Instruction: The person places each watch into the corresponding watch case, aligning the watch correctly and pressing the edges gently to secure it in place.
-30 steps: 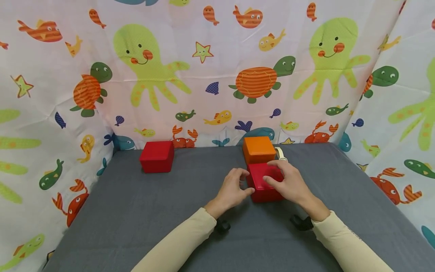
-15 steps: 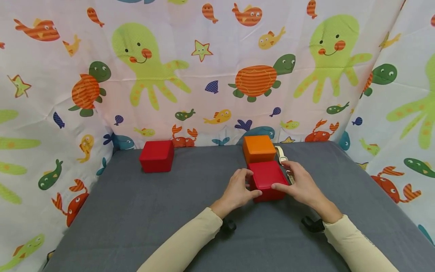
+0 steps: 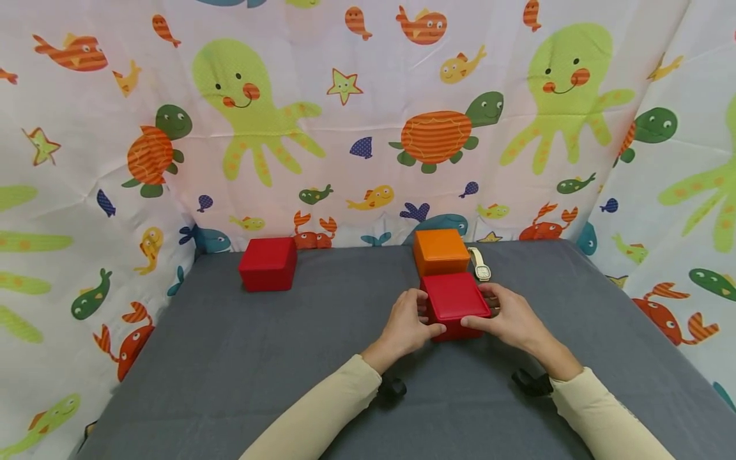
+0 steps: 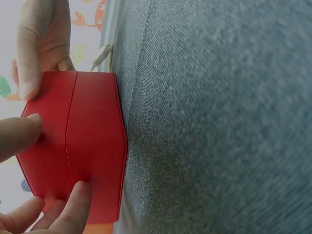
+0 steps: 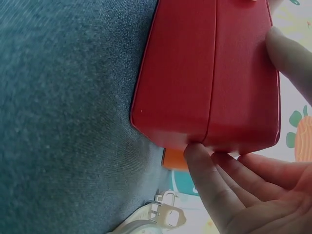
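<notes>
A red box [image 3: 457, 299] with a lid seam round its sides stands on the grey cloth, lid down. My left hand [image 3: 405, 322] holds its left side, thumb at the near face and fingers along the side. On the opposite side my right hand [image 3: 513, 319] grips it, thumb on the front right corner. The left wrist view shows the red box [image 4: 95, 131] between both hands, its base at the cloth. In the right wrist view, right-hand fingertips [image 5: 197, 151] touch the box at its seam.
An orange box [image 3: 439, 252] stands right behind the red one. A cream wristwatch [image 3: 480, 267] lies beside it on the right. Another red box [image 3: 268, 265] is at the back left. Patterned curtains [image 3: 368, 128] rise at the table's back and sides.
My right hand has moved from over the lid to the box's right side, uncovering the watch. My left hand has shifted slightly right against the left side. The box stays about where it was.
</notes>
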The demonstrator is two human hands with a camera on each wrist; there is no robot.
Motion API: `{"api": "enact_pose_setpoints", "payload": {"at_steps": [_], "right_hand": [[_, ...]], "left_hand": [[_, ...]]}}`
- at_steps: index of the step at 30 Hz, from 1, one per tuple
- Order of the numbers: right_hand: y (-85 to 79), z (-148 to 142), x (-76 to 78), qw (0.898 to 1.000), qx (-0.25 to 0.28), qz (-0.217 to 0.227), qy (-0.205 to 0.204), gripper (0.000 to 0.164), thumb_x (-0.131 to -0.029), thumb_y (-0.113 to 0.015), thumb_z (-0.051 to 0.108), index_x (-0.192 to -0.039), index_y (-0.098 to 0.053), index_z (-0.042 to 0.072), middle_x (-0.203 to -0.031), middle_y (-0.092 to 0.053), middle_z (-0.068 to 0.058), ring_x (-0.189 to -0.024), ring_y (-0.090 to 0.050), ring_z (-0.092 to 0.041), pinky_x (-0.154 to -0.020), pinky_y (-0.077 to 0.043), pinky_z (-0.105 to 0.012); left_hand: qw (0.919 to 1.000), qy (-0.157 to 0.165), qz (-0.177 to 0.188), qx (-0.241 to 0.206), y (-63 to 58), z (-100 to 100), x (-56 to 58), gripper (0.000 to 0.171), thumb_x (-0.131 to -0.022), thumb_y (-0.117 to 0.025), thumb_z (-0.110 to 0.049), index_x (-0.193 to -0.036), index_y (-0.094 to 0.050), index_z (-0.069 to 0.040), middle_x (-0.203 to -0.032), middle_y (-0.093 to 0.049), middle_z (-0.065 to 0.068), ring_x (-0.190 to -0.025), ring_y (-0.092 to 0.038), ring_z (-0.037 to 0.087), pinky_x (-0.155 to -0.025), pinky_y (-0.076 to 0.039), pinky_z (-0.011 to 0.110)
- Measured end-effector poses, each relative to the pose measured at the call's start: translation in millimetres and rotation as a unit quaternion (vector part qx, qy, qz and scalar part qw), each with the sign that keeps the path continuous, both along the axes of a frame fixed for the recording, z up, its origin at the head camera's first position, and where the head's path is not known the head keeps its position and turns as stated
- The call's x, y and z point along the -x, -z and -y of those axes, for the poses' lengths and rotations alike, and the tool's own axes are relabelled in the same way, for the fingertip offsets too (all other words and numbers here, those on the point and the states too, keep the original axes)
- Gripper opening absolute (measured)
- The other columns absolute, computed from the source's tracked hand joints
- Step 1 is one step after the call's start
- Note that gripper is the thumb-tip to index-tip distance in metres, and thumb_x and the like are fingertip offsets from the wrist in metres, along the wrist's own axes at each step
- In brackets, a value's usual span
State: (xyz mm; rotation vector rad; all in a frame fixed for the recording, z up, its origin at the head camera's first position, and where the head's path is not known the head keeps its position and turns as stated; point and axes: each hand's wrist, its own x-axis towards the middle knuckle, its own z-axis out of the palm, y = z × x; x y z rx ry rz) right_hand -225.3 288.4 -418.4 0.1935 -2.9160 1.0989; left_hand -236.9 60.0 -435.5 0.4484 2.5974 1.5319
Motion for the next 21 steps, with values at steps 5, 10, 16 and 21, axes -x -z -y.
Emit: {"api": "enact_pose_setpoints", "payload": {"at_steps": [5,10,16,21], "right_hand": [[1.7,0,0.3,1.0,0.0,0.0,0.0,0.088,-0.072,-0.078,0.052,-0.135,-0.042,0.0,-0.119,-0.057,-0.019,-0.1,-0.058,-0.031,-0.072,-0.056,-0.038],[2.4,6,1.0,1.0,0.014,-0.006,-0.01,0.087,-0.072,-0.078,0.05,-0.134,-0.043,0.0,-0.119,-0.058,-0.017,-0.098,-0.059,-0.03,-0.074,-0.056,-0.039],[3.2,23,4.0,0.999,0.03,-0.013,-0.031,0.086,-0.071,-0.081,0.045,-0.134,-0.044,0.0,-0.119,-0.058,-0.016,-0.097,-0.06,-0.029,-0.074,-0.056,-0.039],[3.4,43,8.3,0.999,0.027,-0.022,-0.041,0.083,-0.07,-0.082,0.043,-0.132,-0.046,0.0,-0.118,-0.059,-0.015,-0.095,-0.062,-0.029,-0.074,-0.056,-0.039]], "left_hand": [[0.9998,0.002,0.007,-0.018,1.5,0,0.1,0.057,-0.076,-0.081,-0.019,-0.121,-0.049,-0.008,-0.113,-0.051,0.005,-0.097,-0.06,0.021,-0.081,-0.054,0.027],[0.9993,0.001,0.007,-0.035,2.1,8,0.7,0.056,-0.076,-0.081,-0.016,-0.122,-0.049,-0.008,-0.114,-0.052,0.006,-0.097,-0.062,0.023,-0.081,-0.054,0.028],[0.9992,0.001,0.004,-0.04,2.6,26,3.3,0.056,-0.076,-0.081,-0.014,-0.122,-0.05,-0.007,-0.114,-0.052,0.007,-0.1,-0.06,0.024,-0.081,-0.054,0.028],[0.999,-0.003,0.01,-0.043,3.0,47,6.6,0.057,-0.076,-0.081,-0.013,-0.122,-0.049,-0.006,-0.116,-0.052,0.009,-0.102,-0.059,0.026,-0.081,-0.055,0.03]]}}
